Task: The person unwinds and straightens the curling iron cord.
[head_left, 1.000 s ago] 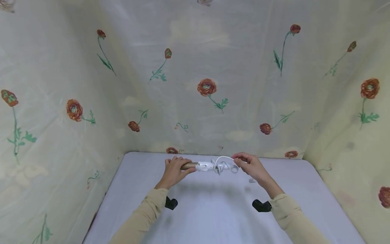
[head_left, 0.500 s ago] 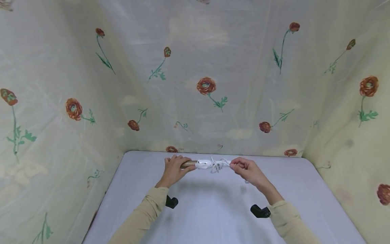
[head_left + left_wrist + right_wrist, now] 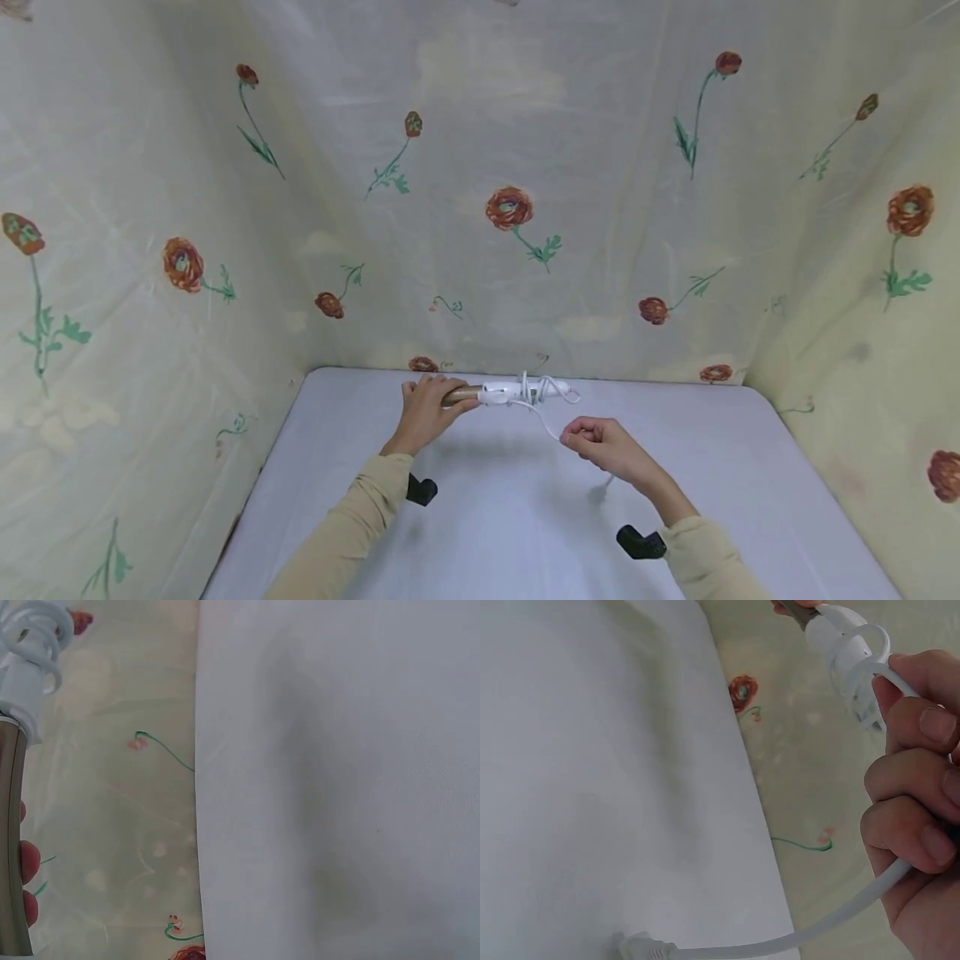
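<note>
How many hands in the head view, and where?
2. The left hand grips the tan handle near the table's far edge; the right hand holds the white cord, nearer the wearer. No others visible.

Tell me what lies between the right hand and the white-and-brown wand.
A curved stretch of white cord runs from the white-and-brown wand to the right hand; the head view shows it.
</note>
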Available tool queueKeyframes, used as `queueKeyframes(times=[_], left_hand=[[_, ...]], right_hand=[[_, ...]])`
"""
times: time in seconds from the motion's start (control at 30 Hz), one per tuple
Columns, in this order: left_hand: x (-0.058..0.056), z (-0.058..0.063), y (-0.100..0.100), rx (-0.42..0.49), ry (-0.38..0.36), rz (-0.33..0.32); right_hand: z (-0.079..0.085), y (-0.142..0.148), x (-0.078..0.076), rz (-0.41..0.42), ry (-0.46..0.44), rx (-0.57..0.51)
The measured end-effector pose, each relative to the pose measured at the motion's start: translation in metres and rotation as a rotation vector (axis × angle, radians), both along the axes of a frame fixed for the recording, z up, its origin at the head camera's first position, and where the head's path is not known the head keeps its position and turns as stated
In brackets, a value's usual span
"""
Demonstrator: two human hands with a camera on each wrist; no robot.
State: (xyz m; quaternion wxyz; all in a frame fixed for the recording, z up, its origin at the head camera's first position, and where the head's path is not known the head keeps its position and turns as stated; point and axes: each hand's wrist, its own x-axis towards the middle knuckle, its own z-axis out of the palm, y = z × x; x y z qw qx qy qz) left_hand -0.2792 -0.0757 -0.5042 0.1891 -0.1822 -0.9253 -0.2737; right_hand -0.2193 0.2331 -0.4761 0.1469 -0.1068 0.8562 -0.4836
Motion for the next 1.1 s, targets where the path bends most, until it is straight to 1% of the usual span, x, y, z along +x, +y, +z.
queueKeyframes(times=[0.1, 0.2, 0.27, 0.4, 0.5, 0.63, 0.83, 1.0, 1.1], left_hand=[[-0.001, 0.001, 0.000, 0.001, 0.000, 0.008], [-0.002, 0.002, -0.001, 0.012, 0.007, 0.012], [-0.002, 0.003, -0.002, 0.017, 0.019, 0.012], [-0.003, 0.003, -0.002, 0.017, 0.019, 0.000], [-0.003, 0.003, -0.003, 0.008, 0.011, -0.005], [-0.003, 0.004, -0.005, 0.006, 0.020, -0.012], [-0.003, 0.006, -0.006, 0.028, 0.028, -0.056], [-0.001, 0.006, -0.007, 0.026, 0.012, -0.074], [0.001, 0.006, -0.009, 0.018, 0.000, -0.080]], right_hand=[[-0.004, -0.002, 0.002, 0.030, -0.038, 0.014], [-0.006, -0.006, 0.004, 0.061, -0.054, 0.023], [-0.007, -0.008, 0.004, 0.066, -0.065, 0.034], [-0.010, -0.012, 0.004, 0.057, -0.083, 0.068], [-0.014, -0.016, 0.002, 0.043, -0.090, 0.100], [-0.018, -0.021, -0.004, 0.021, -0.082, 0.133], [-0.020, -0.024, -0.016, -0.012, -0.047, 0.161], [-0.023, -0.024, -0.026, -0.096, -0.053, 0.170], [-0.026, -0.022, -0.031, -0.129, -0.066, 0.173]])
